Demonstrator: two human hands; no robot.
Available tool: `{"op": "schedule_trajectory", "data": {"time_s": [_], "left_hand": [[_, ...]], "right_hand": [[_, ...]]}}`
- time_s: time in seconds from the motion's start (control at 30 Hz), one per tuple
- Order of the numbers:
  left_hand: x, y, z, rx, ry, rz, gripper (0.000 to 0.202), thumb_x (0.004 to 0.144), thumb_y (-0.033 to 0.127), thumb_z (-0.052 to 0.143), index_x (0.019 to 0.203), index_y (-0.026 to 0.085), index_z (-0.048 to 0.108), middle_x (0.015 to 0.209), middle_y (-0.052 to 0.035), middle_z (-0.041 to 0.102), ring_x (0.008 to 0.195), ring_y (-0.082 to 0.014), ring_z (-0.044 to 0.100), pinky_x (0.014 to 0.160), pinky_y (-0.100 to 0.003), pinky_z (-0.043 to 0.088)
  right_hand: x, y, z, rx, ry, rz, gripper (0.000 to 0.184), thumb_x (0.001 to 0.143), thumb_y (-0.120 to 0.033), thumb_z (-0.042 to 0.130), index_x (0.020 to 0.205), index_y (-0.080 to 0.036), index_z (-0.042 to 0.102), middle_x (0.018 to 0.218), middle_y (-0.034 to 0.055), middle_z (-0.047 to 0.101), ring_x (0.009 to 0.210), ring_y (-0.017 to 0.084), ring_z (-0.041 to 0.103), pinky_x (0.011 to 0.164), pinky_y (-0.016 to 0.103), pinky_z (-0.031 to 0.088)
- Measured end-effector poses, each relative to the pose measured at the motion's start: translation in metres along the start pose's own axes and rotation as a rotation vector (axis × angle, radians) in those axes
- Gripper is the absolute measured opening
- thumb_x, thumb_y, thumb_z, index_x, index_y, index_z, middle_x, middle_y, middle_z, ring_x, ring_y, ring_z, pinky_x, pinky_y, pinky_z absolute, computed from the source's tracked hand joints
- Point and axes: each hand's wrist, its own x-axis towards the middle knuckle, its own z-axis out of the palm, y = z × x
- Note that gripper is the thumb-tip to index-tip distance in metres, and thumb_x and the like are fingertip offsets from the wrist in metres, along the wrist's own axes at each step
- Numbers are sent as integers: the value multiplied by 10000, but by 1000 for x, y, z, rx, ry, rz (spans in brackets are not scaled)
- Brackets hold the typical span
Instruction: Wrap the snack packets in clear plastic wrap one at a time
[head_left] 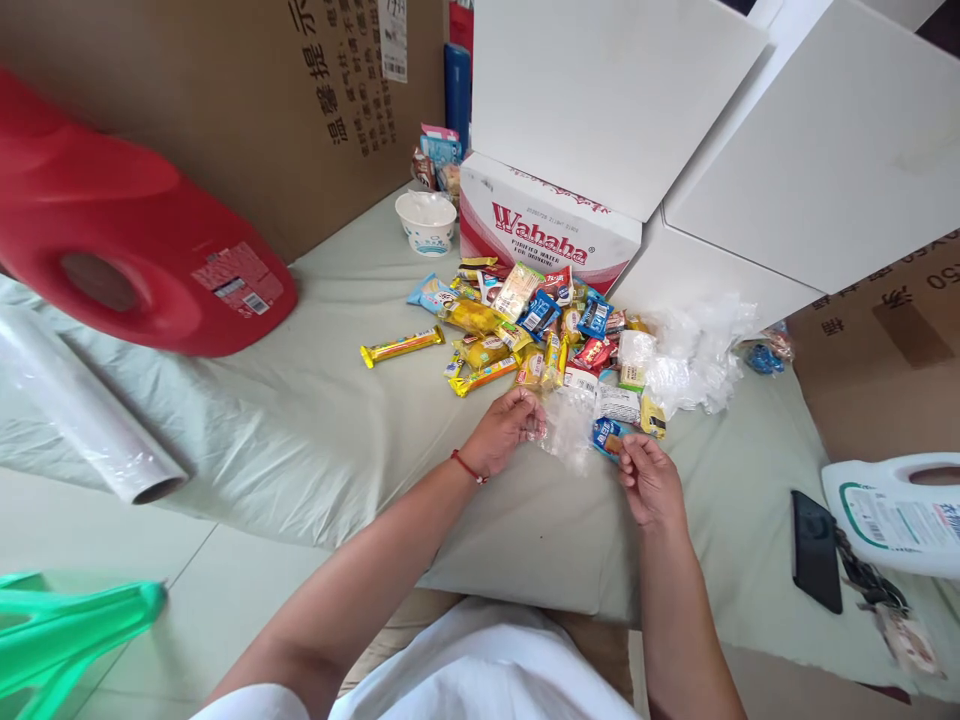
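My left hand (504,432), with a red cord at the wrist, pinches the edge of a clear plastic bag (571,428). In my right hand (649,478) is a small blue snack packet (606,438), gripped at its lower right end between thumb and fingers. The bag hangs between the two hands, just left of the packet. Right behind them lies a heap of wrapped snacks (517,330) in yellow, blue, red and white. One yellow snack bar (402,346) rests apart on the left. A pile of clear plastic bags (694,355) adjoins the heap on its right.
A Wahaha carton (547,225) and a paper bowl (426,222) stand behind the heap. At the left are a large red detergent jug (150,220) and a plastic film roll (90,410). A phone (816,550), keys (870,575) and a white jug (896,515) lie at the right.
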Motion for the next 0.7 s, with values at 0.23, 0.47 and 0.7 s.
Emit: {"op": "schedule_trajectory", "data": {"time_s": [0.23,0.47,0.7], "left_hand": [[-1,1,0,-207,-55,-74,322,720,370,869,797,179,621,1177,-109,721,1092,-252,681,828,-361,594],[4,1,-4,-285,-141,-106,227,777,372,762,828,169,674,1146,-148,754,1112,-308,710,848,-414,621],[9,3,-11,-325,-84,-61,290,826,295,659,1053,138,746,1245,-160,751,1157,-292,714,921,-402,624]], "right_hand": [[-2,18,21,-344,-14,-309,412,756,-567,804,892,-194,693,708,-10,650,527,99,441,445,228,345],[-4,29,41,-391,-113,-262,415,769,-594,762,874,-196,704,702,5,685,494,107,422,441,247,333],[-14,12,35,-232,-138,-72,447,676,-613,824,797,-207,679,687,-8,650,473,91,356,411,241,241]]}}
